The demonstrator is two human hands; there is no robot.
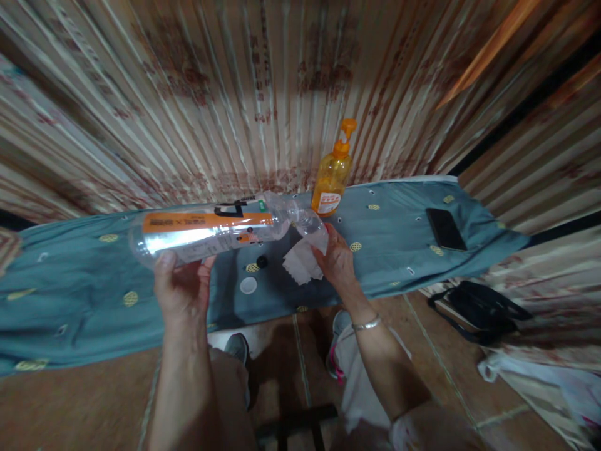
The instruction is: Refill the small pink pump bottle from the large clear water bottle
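A large clear plastic bottle point(206, 230) with an orange and silver label is held on its side over the cloth-covered table. My left hand point(181, 279) grips its body from below, near the left end. At the right end, my right hand point(338, 260) is closed at the crumpled-looking clear narrow part, with a white tissue point(302, 263) hanging from the fingers. Exactly how those fingers meet the bottle is hidden. Below the bottle lie a small black cap point(261, 262) and a white round lid point(248, 285).
Behind my right hand stands a yellow pump bottle point(331, 178) with an orange top. A black phone point(446, 229) lies on the teal tablecloth point(389, 241) at the right. Pleated curtains point(225, 94) rise behind. A black bag point(479, 310) rests low on the right.
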